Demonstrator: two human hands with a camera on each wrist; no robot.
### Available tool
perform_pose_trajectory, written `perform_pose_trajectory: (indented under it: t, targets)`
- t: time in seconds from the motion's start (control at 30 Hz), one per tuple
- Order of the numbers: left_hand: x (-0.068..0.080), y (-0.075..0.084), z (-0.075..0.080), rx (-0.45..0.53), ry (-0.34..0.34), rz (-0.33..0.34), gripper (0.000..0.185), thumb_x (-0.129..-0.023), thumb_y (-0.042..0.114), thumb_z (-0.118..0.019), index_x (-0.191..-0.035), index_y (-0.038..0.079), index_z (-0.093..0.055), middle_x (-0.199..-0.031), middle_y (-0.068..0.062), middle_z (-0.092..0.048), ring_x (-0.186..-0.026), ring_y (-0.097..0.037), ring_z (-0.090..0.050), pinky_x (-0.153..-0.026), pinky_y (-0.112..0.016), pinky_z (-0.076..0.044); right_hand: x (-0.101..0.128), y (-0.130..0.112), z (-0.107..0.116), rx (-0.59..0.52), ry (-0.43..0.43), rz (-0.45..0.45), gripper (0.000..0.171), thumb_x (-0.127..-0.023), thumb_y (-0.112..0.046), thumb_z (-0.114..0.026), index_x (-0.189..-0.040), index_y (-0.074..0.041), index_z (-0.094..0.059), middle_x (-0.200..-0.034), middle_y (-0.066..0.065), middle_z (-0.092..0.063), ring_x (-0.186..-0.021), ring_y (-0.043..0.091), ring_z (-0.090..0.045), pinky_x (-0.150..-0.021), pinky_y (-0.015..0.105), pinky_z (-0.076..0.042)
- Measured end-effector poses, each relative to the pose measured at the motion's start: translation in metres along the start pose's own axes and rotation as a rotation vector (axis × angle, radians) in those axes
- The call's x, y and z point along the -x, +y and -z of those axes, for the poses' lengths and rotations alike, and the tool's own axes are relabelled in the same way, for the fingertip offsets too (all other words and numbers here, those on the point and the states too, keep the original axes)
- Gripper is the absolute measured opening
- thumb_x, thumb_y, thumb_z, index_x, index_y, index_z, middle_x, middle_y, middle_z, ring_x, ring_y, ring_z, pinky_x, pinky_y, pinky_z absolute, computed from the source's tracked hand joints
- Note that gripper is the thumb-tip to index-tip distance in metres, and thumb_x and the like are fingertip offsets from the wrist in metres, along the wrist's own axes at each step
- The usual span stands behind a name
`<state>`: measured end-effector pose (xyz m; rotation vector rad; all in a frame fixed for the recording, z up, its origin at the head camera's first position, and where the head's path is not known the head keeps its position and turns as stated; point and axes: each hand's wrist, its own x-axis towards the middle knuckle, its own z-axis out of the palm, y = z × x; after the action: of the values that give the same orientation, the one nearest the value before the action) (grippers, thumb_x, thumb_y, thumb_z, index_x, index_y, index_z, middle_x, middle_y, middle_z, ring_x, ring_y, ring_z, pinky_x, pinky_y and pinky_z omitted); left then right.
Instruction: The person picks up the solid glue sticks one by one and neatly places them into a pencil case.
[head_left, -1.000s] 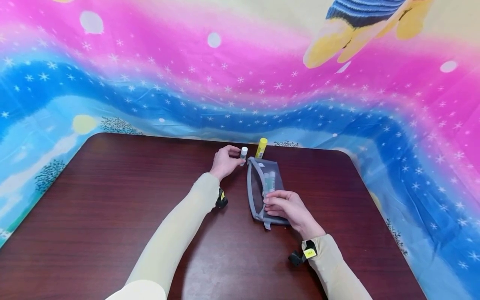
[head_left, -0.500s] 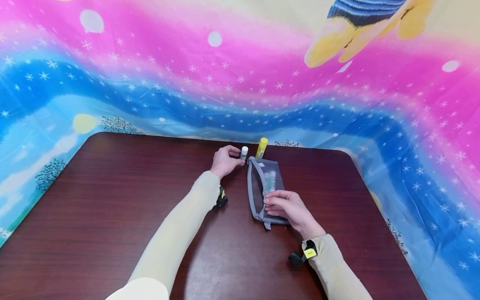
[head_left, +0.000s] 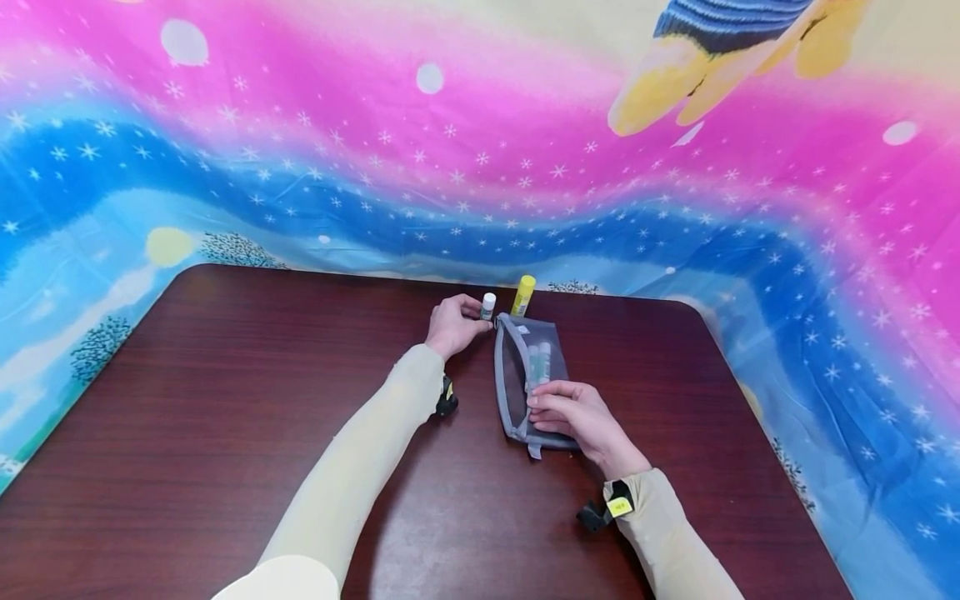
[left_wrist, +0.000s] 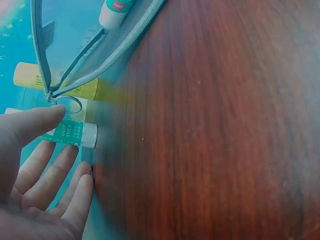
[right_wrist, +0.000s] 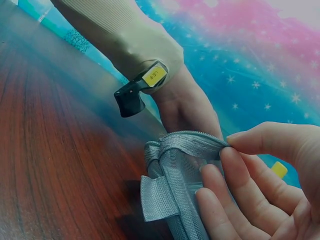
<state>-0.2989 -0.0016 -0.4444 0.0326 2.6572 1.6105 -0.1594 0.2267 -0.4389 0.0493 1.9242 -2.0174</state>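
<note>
A small white-capped glue stick (head_left: 488, 307) with a green label stands upright near the far table edge. My left hand (head_left: 453, 325) is around it, thumb on one side and loosely extended fingers on the other. In the left wrist view, the thumb overlaps the glue stick (left_wrist: 70, 132) and the fingertips lie right at its lower edge. My right hand (head_left: 581, 417) pinches the zipper edge of a grey mesh pencil pouch (head_left: 558, 337) between thumb and fingers. The pouch (right_wrist: 175, 170) is unzipped, its mouth parted. Glue sticks (head_left: 539, 363) show through the mesh.
Just behind the pouch stands a yellow tube (head_left: 523, 295), taller than the white-capped stick. The dark wooden table (head_left: 187, 400) has rounded far corners. A colourful printed cloth (head_left: 360, 192) hangs along its far and side edges.
My left hand has shifted slightly right and nearer, its thumb now across the foot of the glue stick. The right hand and the pouch have stayed where they were.
</note>
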Motion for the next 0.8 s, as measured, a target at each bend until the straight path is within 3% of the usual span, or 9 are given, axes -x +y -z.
perform_pose_trajectory:
  t: [0.6,0.8]
  targets:
    - [-0.0002,-0.0033,-0.0023,0.023,0.060,0.005,0.026,-0.085,0.020,-0.086,-0.106,0.011,-0.074,-0.096,-0.002,-0.075,-0.099,-0.021,-0.065,-0.095,-0.036,-0.048,-0.0005,0.0011,-0.0008,-0.004,0.004,0.004,0.028,-0.096,-0.008,-0.071,-0.116,0.012,-0.068,-0.098,0.015,-0.074,-0.081,0.020,-0.073,-0.081,0.038,-0.060]
    - [0.0001,-0.0042,-0.0031,0.034,0.063,0.006,0.024,-0.086,0.022,-0.085,-0.105,0.011,-0.074,-0.096,-0.002,-0.075,-0.098,-0.021,-0.065,-0.095,-0.036,-0.049,-0.0003,0.0009,-0.0007,0.003,0.008,0.005,0.033,-0.096,-0.009,-0.071,-0.118,0.014,-0.065,-0.099,0.016,-0.074,-0.081,0.020,-0.073,-0.080,0.038,-0.061]
